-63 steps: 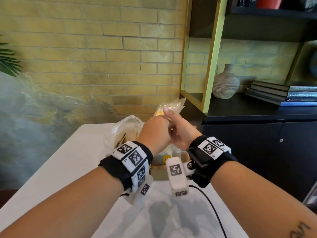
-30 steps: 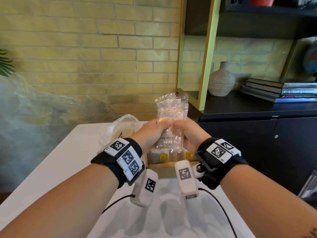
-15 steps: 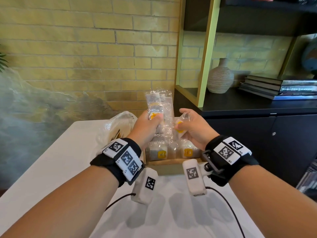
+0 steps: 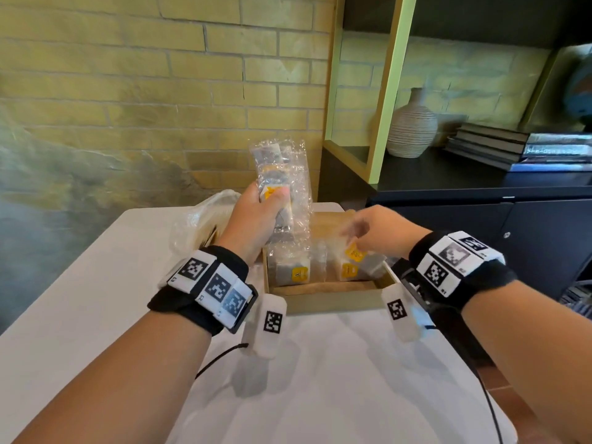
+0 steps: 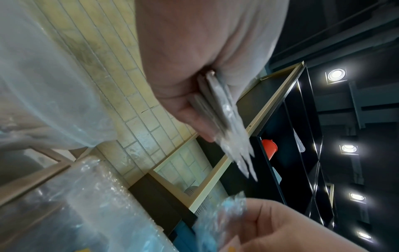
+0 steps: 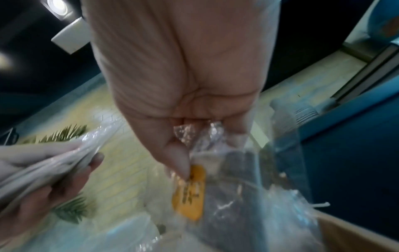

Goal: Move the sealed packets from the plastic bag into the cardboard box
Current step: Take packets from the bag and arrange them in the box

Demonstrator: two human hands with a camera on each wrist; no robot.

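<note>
My left hand (image 4: 256, 219) grips a small stack of clear sealed packets (image 4: 282, 174) with yellow labels, held upright above the left side of the cardboard box (image 4: 323, 299). In the left wrist view the packets (image 5: 222, 119) are squeezed between thumb and fingers. My right hand (image 4: 374, 232) pinches one packet (image 6: 215, 184) by its top edge, low over the right part of the box. Other packets (image 4: 298, 267) stand inside the box. The crumpled plastic bag (image 4: 198, 222) lies on the table left of the box, behind my left wrist.
The white table (image 4: 320, 379) carries the box at its far end. A yellow brick wall (image 4: 160, 91) stands behind. To the right is a dark cabinet (image 4: 528, 225) with a ribbed vase (image 4: 411, 126) and stacked books (image 4: 519, 149).
Both hands held the packets together a second ago. They have split: the right hand drew one packet off and lowered it over the box, the left keeps the others raised.
</note>
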